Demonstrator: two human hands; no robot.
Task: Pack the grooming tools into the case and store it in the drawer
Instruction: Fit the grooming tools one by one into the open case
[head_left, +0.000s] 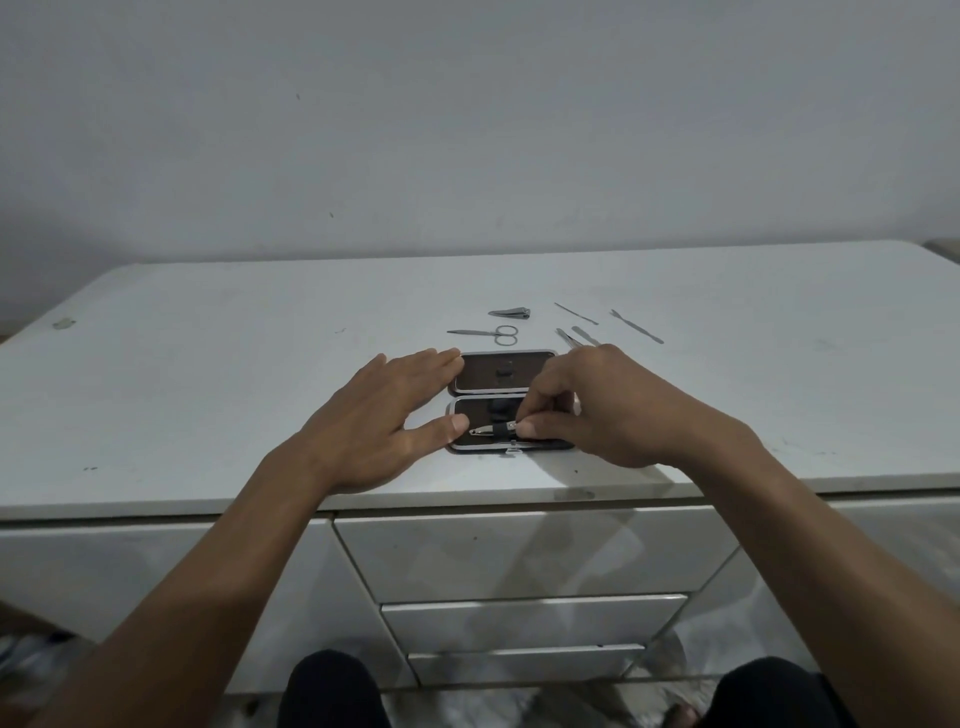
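A small dark case (485, 373) lies open flat near the front edge of the white dresser top. My left hand (376, 415) rests spread on its left side, fingers on the far half, thumb by the near half. My right hand (597, 410) pinches a small silver nail clipper (488, 429) that lies under an elastic strap in the near half. Behind the case lie small scissors (491, 334), a larger nail clipper (510, 313), tweezers (567, 338) and thin metal tools (575, 313) (637, 326).
The dresser top (208, 374) stretches wide to both sides, against a plain wall. Below its front edge are shut white drawers (535, 551), stacked three high in the middle. My knees show at the bottom.
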